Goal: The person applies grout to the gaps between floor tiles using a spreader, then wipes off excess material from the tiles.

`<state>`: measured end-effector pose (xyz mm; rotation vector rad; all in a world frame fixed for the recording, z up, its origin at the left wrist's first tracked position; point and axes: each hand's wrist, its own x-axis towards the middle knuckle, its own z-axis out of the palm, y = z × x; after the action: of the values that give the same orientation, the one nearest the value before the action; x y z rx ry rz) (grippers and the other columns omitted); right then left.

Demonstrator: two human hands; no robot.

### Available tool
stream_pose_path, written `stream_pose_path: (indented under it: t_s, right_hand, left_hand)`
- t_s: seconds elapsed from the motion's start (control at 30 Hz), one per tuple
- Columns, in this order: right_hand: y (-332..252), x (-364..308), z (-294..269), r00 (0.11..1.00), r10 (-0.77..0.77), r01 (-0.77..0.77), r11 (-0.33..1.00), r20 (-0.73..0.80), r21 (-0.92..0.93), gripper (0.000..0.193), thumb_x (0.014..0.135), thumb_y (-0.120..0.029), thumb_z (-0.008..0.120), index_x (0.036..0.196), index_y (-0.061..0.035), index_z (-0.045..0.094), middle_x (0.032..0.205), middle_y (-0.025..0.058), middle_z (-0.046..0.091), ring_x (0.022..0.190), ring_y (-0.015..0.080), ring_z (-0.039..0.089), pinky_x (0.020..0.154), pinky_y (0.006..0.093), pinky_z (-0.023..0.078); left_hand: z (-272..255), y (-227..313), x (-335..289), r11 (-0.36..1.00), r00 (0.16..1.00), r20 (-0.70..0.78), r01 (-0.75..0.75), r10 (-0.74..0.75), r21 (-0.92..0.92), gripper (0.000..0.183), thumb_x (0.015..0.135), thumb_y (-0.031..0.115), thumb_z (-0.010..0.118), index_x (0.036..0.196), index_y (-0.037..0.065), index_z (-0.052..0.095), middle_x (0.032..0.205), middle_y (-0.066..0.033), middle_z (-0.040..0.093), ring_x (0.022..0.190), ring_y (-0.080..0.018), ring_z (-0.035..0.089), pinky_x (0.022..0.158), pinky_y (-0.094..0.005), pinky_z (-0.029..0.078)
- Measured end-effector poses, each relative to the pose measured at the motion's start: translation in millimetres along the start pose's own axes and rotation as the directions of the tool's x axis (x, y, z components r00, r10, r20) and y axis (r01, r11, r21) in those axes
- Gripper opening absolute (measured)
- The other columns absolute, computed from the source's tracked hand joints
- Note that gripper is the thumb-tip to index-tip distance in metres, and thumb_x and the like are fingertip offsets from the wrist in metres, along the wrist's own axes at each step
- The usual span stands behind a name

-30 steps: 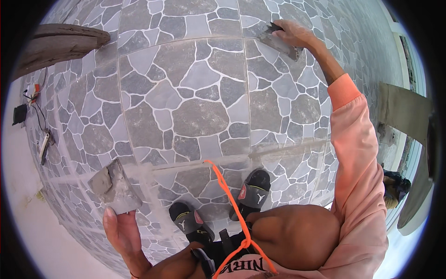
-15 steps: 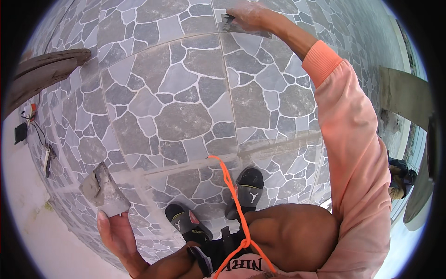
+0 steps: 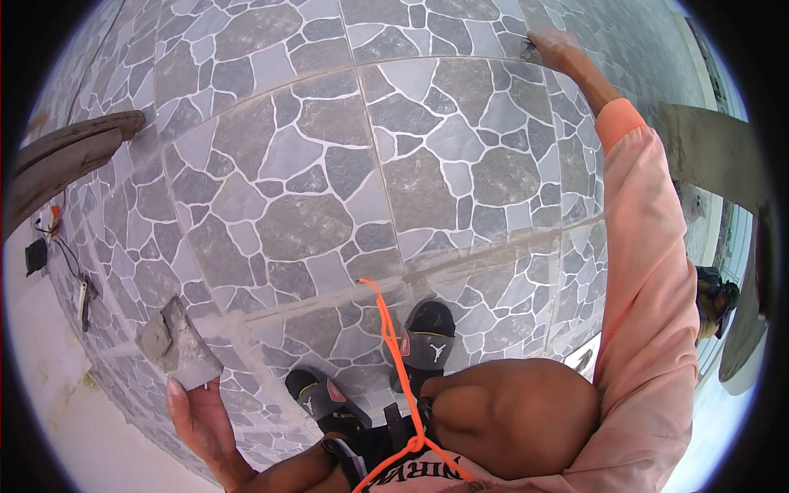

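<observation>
left grip (image 3: 201, 419) around grey plate (image 3: 182, 347), right grip (image 3: 560, 51) around dark tool (image 3: 529, 51), over stone-patterned tiles (image 3: 302, 223)

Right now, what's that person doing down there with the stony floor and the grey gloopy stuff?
A person is crouching over grey, stone-patterned floor tiles. The left hand holds a flat plate by its edge, with a lump of grey paste on it. The right hand is stretched far out to the tiles, gripping a dark tool that barely shows. An orange cord hangs in front, above the dark sandals.
</observation>
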<state>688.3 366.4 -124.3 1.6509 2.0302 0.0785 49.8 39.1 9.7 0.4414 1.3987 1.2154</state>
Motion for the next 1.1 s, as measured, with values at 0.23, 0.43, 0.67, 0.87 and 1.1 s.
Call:
stream_pose_path:
  t_s: [0.23,0.43,0.67,0.87,1.1]
  right_hand:
    - [65.6,-14.9,53.9,0.968,0.240,-0.231,0.967,-0.073,0.108,0.023,0.079,-0.017,0.058,0.084,0.0054,0.063,0.084,0.0264,0.066,0.080,0.0386,0.066,0.065,0.0448,0.053]
    - [-22.7,10.7,20.2,0.920,0.293,-0.382,0.522,0.261,0.763,0.026,0.077,-0.014,0.054,0.081,0.0109,0.060,0.072,0.0194,0.064,0.060,0.0291,0.066,0.052,0.0364,0.055]
    - [-72.0,46.2,-22.6,0.922,0.373,-0.357,0.703,0.108,0.615,0.023,0.079,-0.011,0.052,0.084,0.0086,0.063,0.074,0.0192,0.065,0.063,0.0280,0.068,0.057,0.0381,0.056]
    - [-184.5,92.3,-64.0,0.988,-0.081,-0.049,0.646,0.133,0.762,0.026,0.083,-0.007,0.046,0.081,0.0109,0.063,0.068,0.0223,0.064,0.058,0.0299,0.068,0.047,0.0401,0.056]
    - [-176.4,111.6,-109.7,0.996,0.026,-0.080,0.600,0.080,0.796,0.027,0.085,-0.009,0.047,0.090,0.0134,0.061,0.075,0.0232,0.065,0.058,0.0289,0.068,0.051,0.0375,0.056]
  left_hand:
    - [-4.9,-4.1,1.7,1.000,1.000,0.022,0.011,-0.010,-0.028,0.046,0.097,0.026,0.051,0.134,0.000,0.042,0.132,-0.0112,0.051,0.119,-0.0235,0.048,0.099,-0.0410,0.040]
    - [-4.9,-0.3,0.1,1.000,1.000,0.023,0.000,0.001,-0.021,0.047,0.097,0.026,0.051,0.135,0.000,0.041,0.133,-0.0118,0.050,0.119,-0.0235,0.048,0.099,-0.0410,0.040]
    - [-5.6,2.6,-6.3,0.999,1.000,-0.019,-0.020,0.020,-0.036,0.048,0.097,0.025,0.051,0.135,-0.002,0.040,0.134,-0.0128,0.048,0.120,-0.0241,0.047,0.098,-0.0424,0.040]
    - [-13.4,-4.5,-5.5,0.997,1.000,-0.004,-0.014,0.013,-0.073,0.048,0.097,0.024,0.050,0.136,-0.002,0.039,0.135,-0.0127,0.047,0.121,-0.0239,0.046,0.098,-0.0425,0.039]
    - [-17.1,7.0,-11.8,0.992,0.996,-0.050,-0.076,0.071,-0.104,0.053,0.096,0.025,0.049,0.136,-0.008,0.036,0.136,-0.0183,0.046,0.124,-0.0291,0.047,0.102,-0.0456,0.038]
